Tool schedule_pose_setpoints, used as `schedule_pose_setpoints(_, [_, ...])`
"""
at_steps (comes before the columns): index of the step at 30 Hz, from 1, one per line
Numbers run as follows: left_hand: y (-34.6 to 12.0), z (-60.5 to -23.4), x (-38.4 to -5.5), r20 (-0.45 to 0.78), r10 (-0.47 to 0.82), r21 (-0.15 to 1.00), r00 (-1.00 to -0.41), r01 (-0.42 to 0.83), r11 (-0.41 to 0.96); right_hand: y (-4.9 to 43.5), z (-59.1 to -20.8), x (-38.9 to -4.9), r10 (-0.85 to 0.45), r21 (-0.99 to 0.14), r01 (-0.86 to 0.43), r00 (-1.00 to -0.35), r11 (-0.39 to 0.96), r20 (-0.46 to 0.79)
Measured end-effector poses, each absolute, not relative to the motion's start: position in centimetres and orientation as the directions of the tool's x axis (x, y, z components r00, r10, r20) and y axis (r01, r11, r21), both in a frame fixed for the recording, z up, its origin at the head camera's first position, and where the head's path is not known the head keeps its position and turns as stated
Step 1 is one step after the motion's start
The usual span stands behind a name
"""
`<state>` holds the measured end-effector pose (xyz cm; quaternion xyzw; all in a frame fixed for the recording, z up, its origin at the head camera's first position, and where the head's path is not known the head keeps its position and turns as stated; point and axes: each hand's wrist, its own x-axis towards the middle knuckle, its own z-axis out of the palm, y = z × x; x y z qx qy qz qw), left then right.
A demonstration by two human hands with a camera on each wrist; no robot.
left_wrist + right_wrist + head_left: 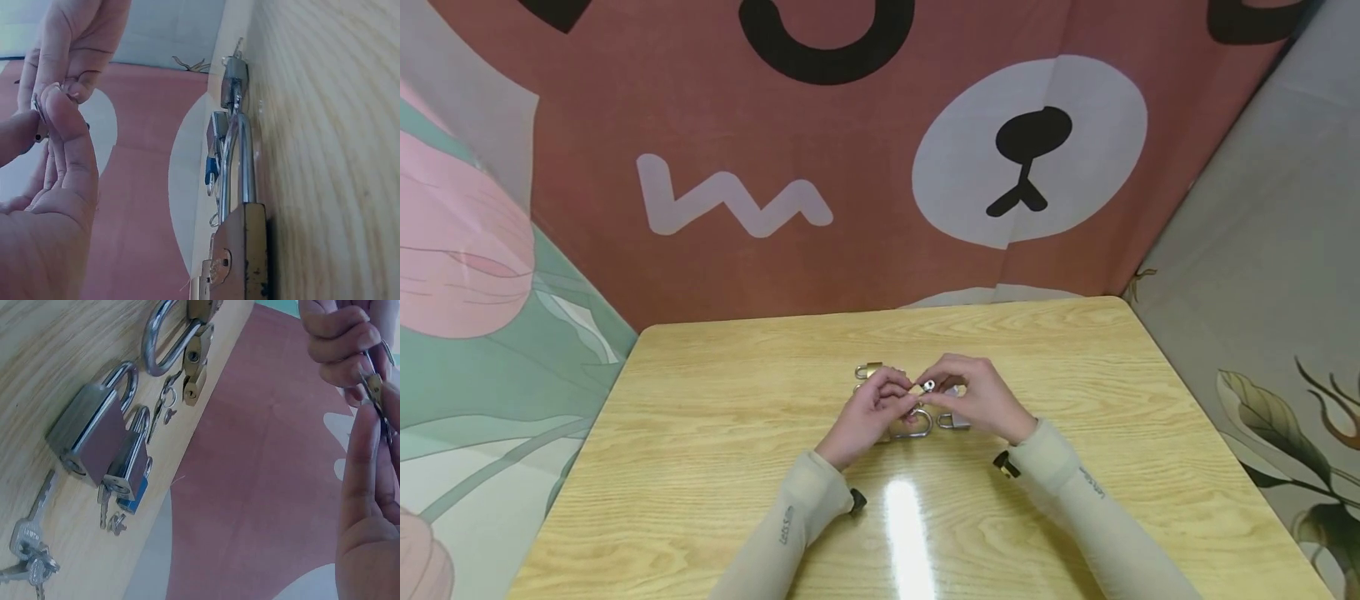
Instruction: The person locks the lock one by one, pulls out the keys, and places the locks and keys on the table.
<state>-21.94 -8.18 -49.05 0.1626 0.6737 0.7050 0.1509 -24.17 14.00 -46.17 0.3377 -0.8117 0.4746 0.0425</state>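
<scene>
Both hands meet over the table's middle around a small metal piece with a thin ring and a brass-toned part; I cannot tell its exact kind. My left hand pinches it from the left with curled fingers, and my right hand pinches it from the right between thumb and fingers. Fingers hide much of it. Under the hands lies a large brass padlock with a long steel shackle. Nearby are a large silver padlock, a smaller silver padlock and a blue padlock.
Small brass padlocks line up behind the large one, with thin keys beside them. A bunch of silver keys lies near the large silver padlock. The wooden table ends against a printed cloth.
</scene>
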Motion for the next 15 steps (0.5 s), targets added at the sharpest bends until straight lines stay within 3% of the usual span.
schedule_pose_setpoints(3, [-8.53,-49.11,-21.92,0.065,0.423,0.998,-0.904,0.050,-0.047,14.05,-46.07,-24.11,-0.487,-0.778,-0.538,-0.800,0.326,0.350])
schedule_pose_setpoints(7, [-8.70,-49.25,-21.85,0.202,0.399,0.978,-0.895,0.206,-0.033,14.13,-45.80,-23.90,-0.474,-0.816,-0.467,-0.835,0.340,0.280])
schedule_pose_setpoints(11, [-8.34,-49.13,-21.68,0.313,0.335,0.932,-0.888,0.356,0.073,14.21,-45.73,-23.74,-0.478,-0.841,-0.408,-0.852,0.354,0.212])
schedule_pose_setpoints(15, [-7.88,-48.79,-21.50,0.356,0.292,0.905,-0.888,0.406,0.130,14.26,-45.92,-23.91,-0.487,-0.872,-0.361,-0.857,0.332,0.169])
